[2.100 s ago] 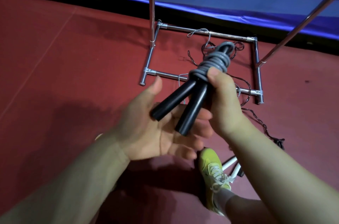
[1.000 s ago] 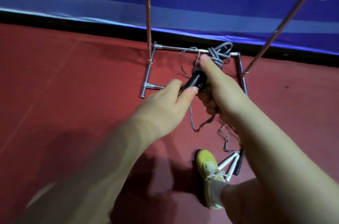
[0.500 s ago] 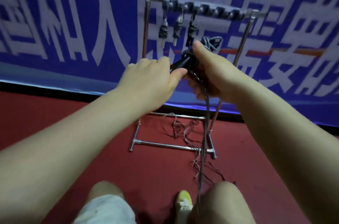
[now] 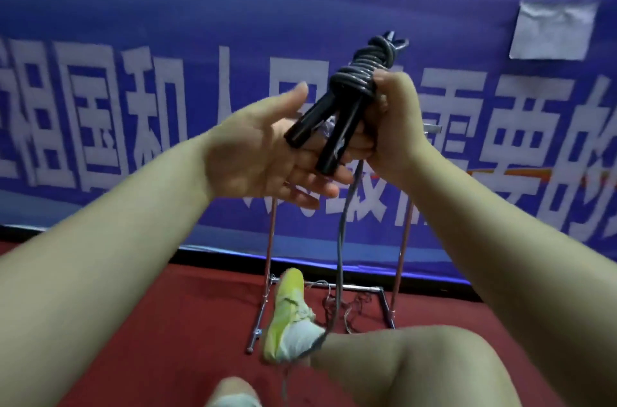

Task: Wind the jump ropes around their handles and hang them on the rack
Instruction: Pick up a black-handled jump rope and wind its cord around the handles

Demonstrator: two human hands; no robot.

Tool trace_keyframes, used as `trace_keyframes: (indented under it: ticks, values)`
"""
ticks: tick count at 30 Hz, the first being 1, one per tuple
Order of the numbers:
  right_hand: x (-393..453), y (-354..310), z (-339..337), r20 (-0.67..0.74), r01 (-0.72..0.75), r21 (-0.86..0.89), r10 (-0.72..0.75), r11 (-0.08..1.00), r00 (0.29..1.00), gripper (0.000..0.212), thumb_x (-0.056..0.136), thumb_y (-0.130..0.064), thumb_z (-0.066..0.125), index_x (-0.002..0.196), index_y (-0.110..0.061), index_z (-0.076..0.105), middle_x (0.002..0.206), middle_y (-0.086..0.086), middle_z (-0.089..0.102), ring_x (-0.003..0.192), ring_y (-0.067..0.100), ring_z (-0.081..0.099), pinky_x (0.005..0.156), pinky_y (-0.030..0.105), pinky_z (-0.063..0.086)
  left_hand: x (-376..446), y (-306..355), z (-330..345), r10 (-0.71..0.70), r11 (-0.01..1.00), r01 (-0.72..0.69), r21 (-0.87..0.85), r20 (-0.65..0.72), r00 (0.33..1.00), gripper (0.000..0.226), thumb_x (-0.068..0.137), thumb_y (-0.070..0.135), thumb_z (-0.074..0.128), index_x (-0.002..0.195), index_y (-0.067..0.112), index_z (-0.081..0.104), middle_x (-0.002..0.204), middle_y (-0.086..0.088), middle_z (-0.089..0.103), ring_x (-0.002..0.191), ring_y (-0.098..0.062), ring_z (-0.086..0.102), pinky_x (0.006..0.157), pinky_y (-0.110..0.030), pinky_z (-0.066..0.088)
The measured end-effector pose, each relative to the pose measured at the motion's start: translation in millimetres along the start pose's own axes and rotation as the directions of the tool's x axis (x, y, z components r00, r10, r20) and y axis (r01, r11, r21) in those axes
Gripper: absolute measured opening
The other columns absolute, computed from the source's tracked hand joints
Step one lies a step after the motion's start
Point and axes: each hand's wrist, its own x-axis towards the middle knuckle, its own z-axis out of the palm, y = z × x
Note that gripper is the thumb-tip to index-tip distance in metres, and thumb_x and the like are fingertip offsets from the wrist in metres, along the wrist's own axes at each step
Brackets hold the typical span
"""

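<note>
The right hand [image 4: 389,126] is wrapped around the jump rope [image 4: 364,72] just where the grey coils bind the two black handles [image 4: 320,126], likely so the winding can't slip loose. The left hand [image 4: 263,153] lies flat and spread beneath the handle ends, seemingly ready to steady them. A loose tail [image 4: 340,239] hangs down toward the yellow shoe [image 4: 287,306], so winding looks unfinished. The rack [image 4: 399,256] stands beyond, against the blue banner [image 4: 133,39].
</note>
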Motion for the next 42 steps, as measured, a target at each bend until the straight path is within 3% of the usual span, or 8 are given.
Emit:
trace_keyframes:
  ticks: [3, 7, 14, 19, 26, 31, 38, 42]
  values:
    - [-3, -16, 15, 0.067, 0.012, 0.039, -0.015, 0.999, 0.998, 0.038, 0.067, -0.049, 0.04, 0.072, -0.012, 0.047, 0.055, 0.004, 0.032, 0.035, 0.009, 0.025, 0.039, 0.012, 0.021, -9, 5, 16, 0.056, 0.97, -0.028, -0.243, 0.106, 0.993, 0.083, 0.076, 0.075, 0.021, 0.091, 0.014, 0.075, 0.074, -0.005, 0.066, 0.055, -0.016, 0.059, 0.056, -0.027, 0.05]
    - [-3, -35, 16, 0.157, 0.041, -0.219, -0.006, 0.975, 0.988, 0.062, 0.072, -0.069, 0.039, 0.099, -0.013, 0.047, 0.064, 0.004, 0.032, 0.049, 0.013, 0.027, 0.046, 0.023, 0.021, -17, 23, 21, 0.031, 0.942, 0.003, -0.335, 0.097, 0.995, 0.076, 0.078, 0.075, 0.02, 0.07, 0.014, 0.065, 0.054, 0.003, 0.048, 0.037, -0.004, 0.032, 0.039, -0.016, 0.021]
    - [-16, -62, 12, 0.114, -0.013, -0.522, 0.085, 0.853, 0.99, 0.054, 0.099, -0.051, 0.024, 0.073, -0.013, 0.052, 0.058, -0.001, 0.036, 0.048, 0.012, 0.027, 0.042, 0.023, 0.022, -31, 52, 16, 0.018, 0.991, 0.033, 0.132, -0.366, 0.931, 0.071, 0.091, 0.069, 0.017, 0.08, 0.01, 0.056, 0.056, -0.002, 0.049, 0.038, -0.006, 0.027, 0.041, -0.018, 0.016]
    - [-15, -60, 18, -0.015, -0.028, -0.477, 0.024, 0.878, 1.0, 0.052, 0.1, -0.05, 0.027, 0.071, -0.014, 0.051, 0.052, -0.005, 0.036, 0.044, 0.009, 0.028, 0.041, 0.021, 0.025, -30, 61, 23, 0.126, 0.947, 0.038, 0.32, -0.477, 0.87, 0.065, 0.095, 0.062, 0.018, 0.087, 0.012, 0.058, 0.058, 0.0, 0.054, 0.038, -0.006, 0.035, 0.037, -0.017, 0.024]
    - [-20, -45, 23, -0.167, -0.2, -0.339, 0.15, 0.919, 0.974, 0.062, 0.094, -0.064, 0.024, 0.081, -0.014, 0.058, 0.059, -0.002, 0.04, 0.046, 0.01, 0.033, 0.041, 0.023, 0.028, -18, 55, 32, 0.348, 0.567, 0.299, 0.767, -0.553, 0.757, 0.06, 0.096, 0.056, 0.015, 0.078, 0.016, 0.055, 0.068, -0.001, 0.051, 0.065, -0.016, 0.05, 0.067, -0.033, 0.042]
    - [-26, -49, 21, -0.12, -0.318, -0.373, 0.294, 0.872, 0.948, 0.067, 0.078, -0.078, 0.039, 0.075, -0.013, 0.055, 0.054, -0.002, 0.042, 0.043, 0.01, 0.034, 0.042, 0.022, 0.027, -17, 49, 35, 0.309, 0.469, 0.368, 0.803, -0.54, 0.783, 0.045, 0.093, 0.062, 0.027, 0.081, 0.022, 0.046, 0.069, 0.003, 0.047, 0.061, -0.011, 0.043, 0.058, -0.028, 0.036]
    - [-24, -48, 24, -0.214, -0.161, -0.259, 0.106, 0.952, 0.971, 0.043, 0.091, -0.05, 0.045, 0.066, -0.015, 0.05, 0.047, -0.006, 0.036, 0.041, 0.008, 0.03, 0.043, 0.023, 0.025, -22, 55, 42, 0.319, 0.646, 0.181, 0.741, -0.477, 0.819, 0.029, 0.088, 0.052, 0.051, 0.091, 0.024, 0.053, 0.074, 0.002, 0.058, 0.061, -0.008, 0.05, 0.057, -0.023, 0.042]
    - [-28, -41, 20, -0.169, -0.034, 0.013, 0.036, 0.999, 0.985, 0.031, 0.076, -0.046, 0.056, 0.073, -0.015, 0.052, 0.058, 0.0, 0.052, 0.053, 0.013, 0.047, 0.052, 0.023, 0.036, -35, 53, 45, 0.101, 0.976, -0.06, 0.211, -0.19, 0.977, 0.056, 0.082, 0.058, 0.041, 0.107, 0.015, 0.065, 0.092, -0.01, 0.07, 0.079, -0.017, 0.065, 0.071, -0.031, 0.051]
